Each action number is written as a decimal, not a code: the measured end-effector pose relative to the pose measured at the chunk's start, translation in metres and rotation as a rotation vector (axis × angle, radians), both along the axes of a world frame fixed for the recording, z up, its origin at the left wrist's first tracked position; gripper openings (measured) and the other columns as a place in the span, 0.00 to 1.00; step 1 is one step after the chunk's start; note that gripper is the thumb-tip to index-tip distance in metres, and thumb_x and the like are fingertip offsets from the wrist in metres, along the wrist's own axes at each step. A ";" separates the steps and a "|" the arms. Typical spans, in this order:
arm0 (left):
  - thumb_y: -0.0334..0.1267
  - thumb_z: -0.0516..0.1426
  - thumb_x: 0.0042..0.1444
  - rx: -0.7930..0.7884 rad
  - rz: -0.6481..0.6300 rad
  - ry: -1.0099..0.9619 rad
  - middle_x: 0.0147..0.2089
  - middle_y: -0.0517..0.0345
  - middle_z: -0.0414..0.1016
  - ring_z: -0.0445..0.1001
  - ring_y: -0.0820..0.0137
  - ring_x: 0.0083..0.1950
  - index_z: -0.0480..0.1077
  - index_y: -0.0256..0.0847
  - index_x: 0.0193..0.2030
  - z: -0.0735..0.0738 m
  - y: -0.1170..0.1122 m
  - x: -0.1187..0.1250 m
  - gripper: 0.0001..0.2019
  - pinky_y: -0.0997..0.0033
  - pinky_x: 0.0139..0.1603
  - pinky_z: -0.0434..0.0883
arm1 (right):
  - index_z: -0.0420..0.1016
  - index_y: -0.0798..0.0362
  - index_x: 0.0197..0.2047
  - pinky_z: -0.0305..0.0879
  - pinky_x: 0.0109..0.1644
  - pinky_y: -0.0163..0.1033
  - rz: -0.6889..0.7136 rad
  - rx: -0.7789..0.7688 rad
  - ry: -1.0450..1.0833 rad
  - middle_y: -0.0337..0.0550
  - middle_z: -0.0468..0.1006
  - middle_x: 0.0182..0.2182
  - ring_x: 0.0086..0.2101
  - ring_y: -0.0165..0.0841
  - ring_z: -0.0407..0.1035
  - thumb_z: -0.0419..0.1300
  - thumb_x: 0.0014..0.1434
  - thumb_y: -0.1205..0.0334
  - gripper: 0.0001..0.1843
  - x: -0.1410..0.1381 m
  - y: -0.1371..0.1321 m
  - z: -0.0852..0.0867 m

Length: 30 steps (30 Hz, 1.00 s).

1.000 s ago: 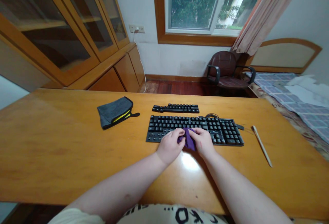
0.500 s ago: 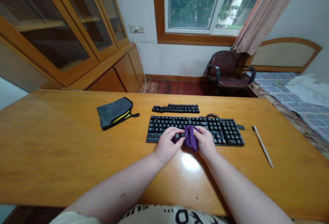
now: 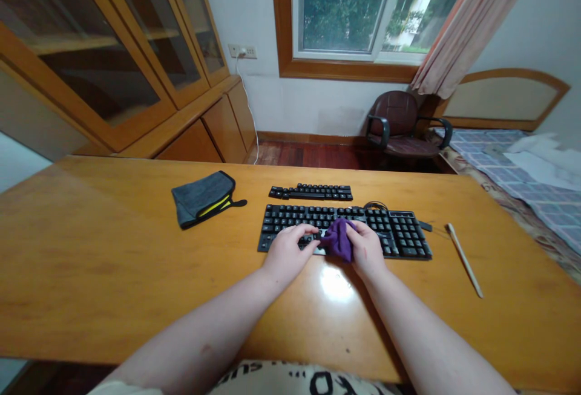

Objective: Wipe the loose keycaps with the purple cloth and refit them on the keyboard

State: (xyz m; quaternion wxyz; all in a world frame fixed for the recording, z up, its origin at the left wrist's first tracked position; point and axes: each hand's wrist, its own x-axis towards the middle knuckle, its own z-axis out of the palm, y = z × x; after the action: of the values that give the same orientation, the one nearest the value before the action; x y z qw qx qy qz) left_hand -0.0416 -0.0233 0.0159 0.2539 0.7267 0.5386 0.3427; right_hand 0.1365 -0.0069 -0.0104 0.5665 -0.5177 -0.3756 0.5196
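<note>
Purple cloth (image 3: 338, 239), keyboard (image 3: 399, 235), grey pouch (image 3: 202, 198), stick (image 3: 463, 257)

A single head-worn camera looks forward and down from the seated person's eye level across the wooden desk (image 3: 91, 262), close enough that both forearms fill the bottom edge, facing the window (image 3: 349, 8) and far wall, with the glass-fronted cabinet (image 3: 113, 50) at left.

That purple cloth (image 3: 338, 239) has bunched up and slid further onto the keyboard (image 3: 394, 231) under the right hand (image 3: 367, 248). The left hand (image 3: 287, 251) let go and now lies flat on the keys.
</note>
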 end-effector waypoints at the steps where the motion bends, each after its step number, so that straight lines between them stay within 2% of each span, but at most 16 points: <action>1: 0.38 0.56 0.52 0.005 -0.009 0.026 0.42 0.59 0.76 0.73 0.68 0.43 0.70 0.44 0.43 0.001 0.002 -0.002 0.11 0.65 0.47 0.69 | 0.75 0.55 0.32 0.63 0.31 0.35 -0.003 0.000 -0.005 0.39 0.76 0.26 0.26 0.31 0.68 0.64 0.45 0.52 0.15 0.000 0.000 0.000; 5: 0.40 0.58 0.50 0.042 -0.073 0.233 0.46 0.58 0.75 0.69 0.62 0.51 0.73 0.46 0.40 0.006 0.015 -0.018 0.09 0.55 0.56 0.61 | 0.74 0.55 0.32 0.64 0.32 0.36 -0.001 0.002 -0.006 0.41 0.76 0.26 0.26 0.32 0.68 0.63 0.45 0.51 0.16 0.000 0.000 0.000; 9: 0.37 0.59 0.48 0.112 -0.032 0.422 0.48 0.59 0.74 0.63 0.58 0.56 0.75 0.48 0.36 0.009 0.027 -0.037 0.08 0.45 0.59 0.50 | 0.74 0.55 0.32 0.63 0.30 0.35 0.025 -0.001 -0.018 0.40 0.76 0.25 0.25 0.32 0.68 0.63 0.46 0.51 0.15 -0.001 0.000 0.000; 15: 0.35 0.60 0.46 0.130 -0.004 0.506 0.41 0.57 0.76 0.67 0.59 0.50 0.75 0.48 0.34 0.010 0.028 -0.043 0.07 0.45 0.59 0.50 | 0.73 0.55 0.31 0.63 0.30 0.36 0.026 -0.015 -0.026 0.40 0.76 0.24 0.25 0.33 0.68 0.63 0.45 0.49 0.17 -0.002 -0.001 0.000; 21: 0.34 0.60 0.45 0.140 0.034 0.519 0.45 0.58 0.75 0.64 0.56 0.54 0.75 0.48 0.34 0.003 0.028 -0.042 0.08 0.43 0.58 0.51 | 0.73 0.55 0.31 0.62 0.29 0.35 0.042 -0.022 -0.005 0.39 0.75 0.24 0.24 0.31 0.67 0.63 0.45 0.50 0.16 -0.002 -0.001 0.002; 30: 0.35 0.59 0.47 0.142 0.073 0.548 0.46 0.58 0.75 0.65 0.57 0.54 0.75 0.48 0.34 -0.004 0.029 -0.041 0.07 0.45 0.58 0.51 | 0.73 0.55 0.32 0.63 0.28 0.35 0.035 -0.021 -0.049 0.40 0.75 0.24 0.24 0.32 0.67 0.62 0.45 0.49 0.17 -0.002 -0.001 0.000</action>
State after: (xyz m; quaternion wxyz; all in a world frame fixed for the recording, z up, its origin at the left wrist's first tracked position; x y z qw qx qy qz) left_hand -0.0825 0.0058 0.0119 0.0346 0.7884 0.5875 0.1793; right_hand 0.1349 -0.0079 -0.0100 0.5427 -0.5294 -0.3928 0.5205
